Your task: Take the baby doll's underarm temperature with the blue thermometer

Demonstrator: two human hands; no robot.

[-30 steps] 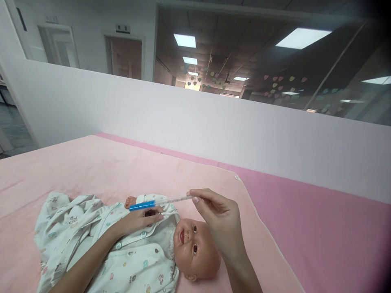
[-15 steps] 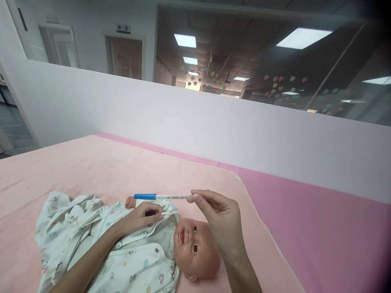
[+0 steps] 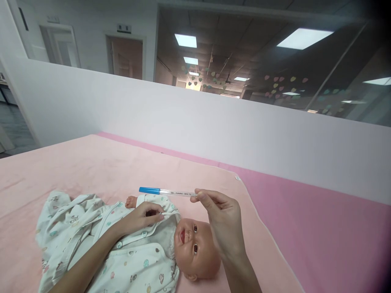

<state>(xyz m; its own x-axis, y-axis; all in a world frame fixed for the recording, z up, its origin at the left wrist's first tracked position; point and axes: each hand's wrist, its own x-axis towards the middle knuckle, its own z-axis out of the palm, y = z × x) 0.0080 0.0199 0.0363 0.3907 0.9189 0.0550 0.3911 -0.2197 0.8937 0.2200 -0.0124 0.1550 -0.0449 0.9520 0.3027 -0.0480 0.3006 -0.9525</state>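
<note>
A baby doll (image 3: 195, 249) in a white printed garment (image 3: 128, 260) lies on its back on a light pink blanket (image 3: 91, 171). My right hand (image 3: 222, 221) pinches one end of a clear thermometer (image 3: 166, 191) with a blue tip, held level above the doll's shoulder. My left hand (image 3: 142, 217) rests on the doll's chest near the collar, its fingers curled on the fabric of the garment.
The blanket lies on a darker pink mattress (image 3: 320, 228) that runs to the right. A white partition wall (image 3: 214, 126) stands behind it, with glass panels above and doors at the far left.
My right hand has lifted the thermometer up and away from the doll's armpit and levelled it. My left hand has stayed on the doll's chest.
</note>
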